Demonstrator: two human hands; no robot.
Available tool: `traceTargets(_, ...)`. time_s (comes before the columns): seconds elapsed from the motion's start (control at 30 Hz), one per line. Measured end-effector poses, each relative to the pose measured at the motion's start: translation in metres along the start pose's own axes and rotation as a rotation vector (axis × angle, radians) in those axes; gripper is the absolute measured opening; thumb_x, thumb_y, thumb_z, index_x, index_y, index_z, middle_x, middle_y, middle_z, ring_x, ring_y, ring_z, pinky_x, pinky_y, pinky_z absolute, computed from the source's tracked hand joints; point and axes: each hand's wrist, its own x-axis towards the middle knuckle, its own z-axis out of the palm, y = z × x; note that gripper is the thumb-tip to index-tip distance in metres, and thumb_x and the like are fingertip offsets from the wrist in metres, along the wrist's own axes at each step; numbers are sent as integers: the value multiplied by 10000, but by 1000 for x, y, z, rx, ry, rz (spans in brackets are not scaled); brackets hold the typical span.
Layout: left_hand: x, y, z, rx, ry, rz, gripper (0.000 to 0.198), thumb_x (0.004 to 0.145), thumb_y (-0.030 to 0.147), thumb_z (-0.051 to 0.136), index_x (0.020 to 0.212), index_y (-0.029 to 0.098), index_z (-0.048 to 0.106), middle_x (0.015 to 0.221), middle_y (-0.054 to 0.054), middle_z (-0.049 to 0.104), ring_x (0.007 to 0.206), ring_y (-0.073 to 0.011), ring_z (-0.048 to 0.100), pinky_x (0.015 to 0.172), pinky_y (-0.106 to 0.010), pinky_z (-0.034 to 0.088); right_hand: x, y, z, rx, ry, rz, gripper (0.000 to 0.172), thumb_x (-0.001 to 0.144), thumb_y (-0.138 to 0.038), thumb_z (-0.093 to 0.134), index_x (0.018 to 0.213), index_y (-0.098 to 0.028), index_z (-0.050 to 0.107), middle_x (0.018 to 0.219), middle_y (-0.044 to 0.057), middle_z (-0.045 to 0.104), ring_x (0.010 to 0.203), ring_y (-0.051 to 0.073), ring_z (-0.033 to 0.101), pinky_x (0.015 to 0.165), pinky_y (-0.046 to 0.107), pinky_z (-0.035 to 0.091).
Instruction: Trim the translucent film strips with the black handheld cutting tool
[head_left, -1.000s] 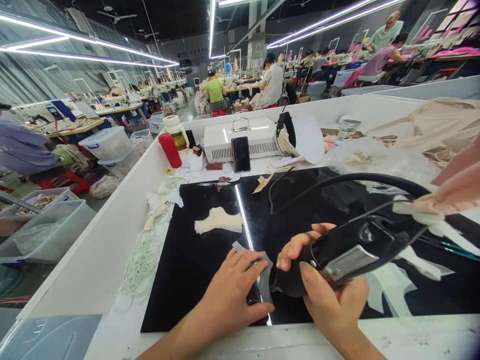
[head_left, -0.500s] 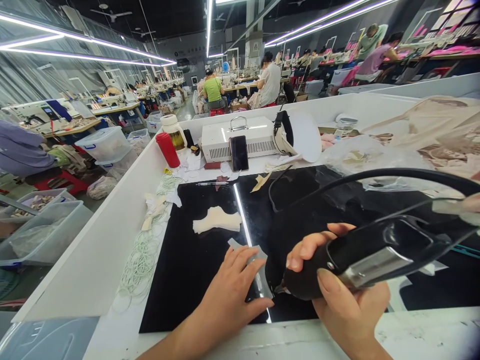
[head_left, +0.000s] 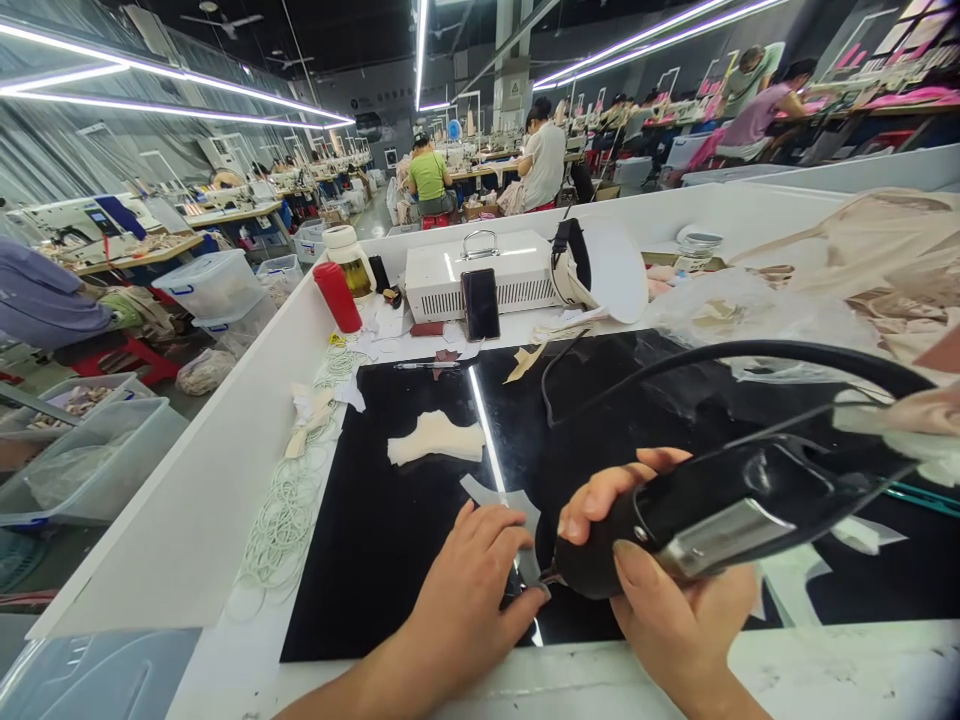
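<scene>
My right hand (head_left: pixel 667 580) is wrapped around a black corded hand tool (head_left: pixel 720 505) with a silver metal plate on its side. The tool's thin tip points left and meets, or nearly meets, the lower edge of a small translucent sheet piece (head_left: pixel 531 515). On that piece rest the fingertips of my left hand (head_left: pixel 476 570), its fingers apart and slightly bent, the thumb near the tool's tip. Both hands are over a glossy black board (head_left: pixel 375 560). Farther back lies a stack of cream cut pieces (head_left: pixel 436 440).
Tangled pale green loops (head_left: pixel 281 525) lie left of the board. Behind stand a red bottle (head_left: pixel 337 297), a phone (head_left: pixel 481 305) and a vented white box (head_left: pixel 487 262). The tool's black cable (head_left: pixel 795 350) arches at right, near plastic bags (head_left: pixel 757 310). Low white walls (head_left: pixel 157 510) edge the table; people sit beyond.
My right hand has moved slightly left with the tool, bringing its tip up to the translucent piece. My left fingers have bent a little more on the piece.
</scene>
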Motion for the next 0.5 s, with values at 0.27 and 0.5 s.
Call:
traceTargets(0.27, 2, 2, -1, 10, 2, -17, 402, 828, 187, 801, 1176, 238, 607, 1389, -92, 629, 1344, -311, 566, 1221, -644, 321, 1, -1, -5, -40, 25, -11, 389, 925, -281, 752, 1267, -292, 567, 843, 1, 656, 682, 174, 634, 646, 356, 567)
traceTargets(0.5, 3, 3, -2, 10, 0, -21, 393, 827, 196, 803, 1167, 240, 612, 1378, -81, 636, 1335, -306, 572, 1217, -637, 331, 0, -1, -4, -6, 12, 3, 399, 934, -246, 744, 1287, -295, 565, 862, 6, 666, 699, 169, 645, 631, 337, 573)
